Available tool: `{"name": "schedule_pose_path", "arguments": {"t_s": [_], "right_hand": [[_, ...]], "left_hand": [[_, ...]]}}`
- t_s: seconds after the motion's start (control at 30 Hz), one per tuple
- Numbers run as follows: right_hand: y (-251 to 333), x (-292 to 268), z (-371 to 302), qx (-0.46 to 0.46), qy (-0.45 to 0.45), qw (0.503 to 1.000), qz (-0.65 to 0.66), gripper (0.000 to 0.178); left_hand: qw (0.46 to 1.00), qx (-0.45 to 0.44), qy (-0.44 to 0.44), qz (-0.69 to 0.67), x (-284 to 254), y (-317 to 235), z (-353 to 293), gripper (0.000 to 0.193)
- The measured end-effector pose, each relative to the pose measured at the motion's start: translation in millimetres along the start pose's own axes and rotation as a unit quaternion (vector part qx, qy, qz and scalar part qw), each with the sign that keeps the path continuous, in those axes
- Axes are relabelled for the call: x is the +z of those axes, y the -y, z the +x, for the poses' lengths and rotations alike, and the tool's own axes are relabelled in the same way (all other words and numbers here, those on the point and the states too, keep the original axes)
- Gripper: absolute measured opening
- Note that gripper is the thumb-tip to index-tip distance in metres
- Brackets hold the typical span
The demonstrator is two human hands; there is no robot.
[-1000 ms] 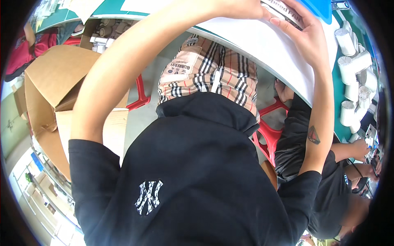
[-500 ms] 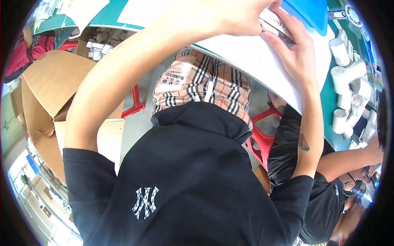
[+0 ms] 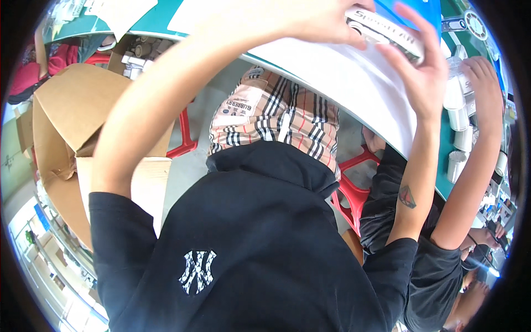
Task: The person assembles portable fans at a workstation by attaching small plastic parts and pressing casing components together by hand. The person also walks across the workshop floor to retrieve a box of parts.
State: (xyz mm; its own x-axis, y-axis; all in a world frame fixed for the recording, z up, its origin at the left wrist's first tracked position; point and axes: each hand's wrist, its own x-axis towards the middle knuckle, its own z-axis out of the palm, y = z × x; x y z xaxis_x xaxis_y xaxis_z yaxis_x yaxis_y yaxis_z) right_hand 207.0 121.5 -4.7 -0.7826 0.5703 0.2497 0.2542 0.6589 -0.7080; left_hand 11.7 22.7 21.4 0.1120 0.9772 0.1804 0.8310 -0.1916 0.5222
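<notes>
A long white box [image 3: 384,34] with dark print lies slantwise on the white sheet [image 3: 354,83] covering the counter [image 3: 166,22], running upper left to lower right. Left hand [image 3: 310,22] and right hand [image 3: 423,69] seemingly clasp its ends.

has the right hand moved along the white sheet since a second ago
Cannot tell. The right hand and left hand hold the small white box at the same spot on the white sheet; the whole view shifted, so the camera moved.
</notes>
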Motion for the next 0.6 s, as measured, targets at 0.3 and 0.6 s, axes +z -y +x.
{"name": "schedule_pose_path", "arguments": {"t_s": [0.3, 0.6], "right_hand": [[23.7, -2.3, -0.7, -0.104, -0.041, 0.989, 0.097, 0.041], [27.4, -5.9, -3.9, -0.057, 0.104, 0.958, -0.26, 0.046]], "left_hand": [[0.94, -0.015, -0.112, -0.323, 10.2, -31.9, -11.6, 0.07], [0.957, 0.017, -0.185, -0.223, 26.7, -3.8, -31.8, 0.055]]}}
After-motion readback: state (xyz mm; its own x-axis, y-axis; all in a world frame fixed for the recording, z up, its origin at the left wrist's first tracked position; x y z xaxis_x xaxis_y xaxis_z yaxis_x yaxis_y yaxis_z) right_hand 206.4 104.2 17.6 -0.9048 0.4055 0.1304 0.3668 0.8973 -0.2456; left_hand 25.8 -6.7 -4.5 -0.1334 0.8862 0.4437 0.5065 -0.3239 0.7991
